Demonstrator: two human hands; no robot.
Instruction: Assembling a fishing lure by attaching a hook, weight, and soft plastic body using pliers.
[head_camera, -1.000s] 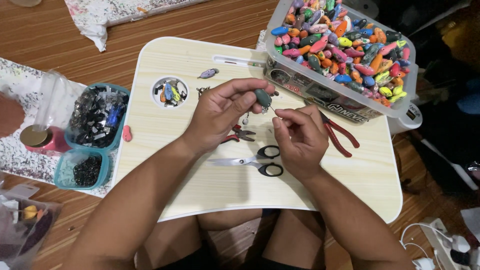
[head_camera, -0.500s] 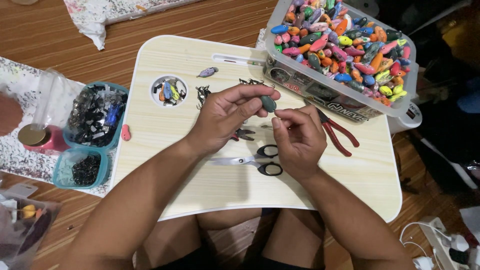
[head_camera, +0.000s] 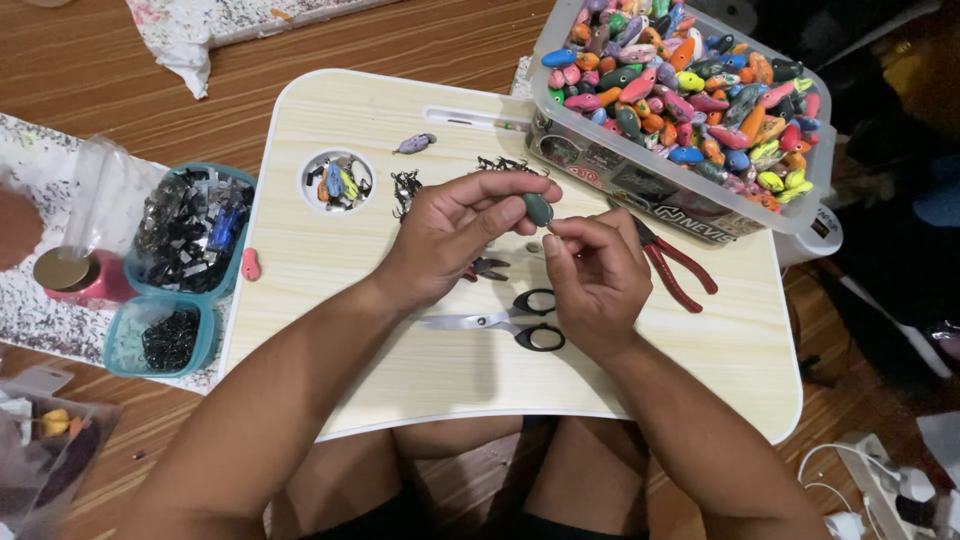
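- The left hand (head_camera: 450, 235) pinches a small dark green lure body (head_camera: 538, 209) between thumb and fingertips, holding it above the lap desk (head_camera: 420, 370), just in front of the big bin.
- The right hand (head_camera: 592, 275) sits right beside it, thumb and forefinger closed together next to the lure's lower end; whether they grip a tiny fitting I cannot tell.
- The lure body looks hard, light and smooth, probably a little slippery; a pinch across its rounded middle seems the surest hold, leaving the ends free.
- Under the hands lie one pair of black-handled scissors (head_camera: 520, 322) and one small pair of pliers (head_camera: 488, 267); one larger pair of red-handled pliers (head_camera: 675, 270) lies just right of the right hand.
- On the desk further out: one grey lure (head_camera: 414, 143), two small heaps of dark hooks (head_camera: 405, 187), and one round recess (head_camera: 337, 181) holding a few coloured pieces.
- One clear plastic bin (head_camera: 680, 190) at the desk's far right corner holds many coloured lure bodies, too many to count.
- Left of the desk stand two teal containers (head_camera: 190, 232) of dark metal parts, and one pink piece (head_camera: 250, 264) lies on the desk's left edge.
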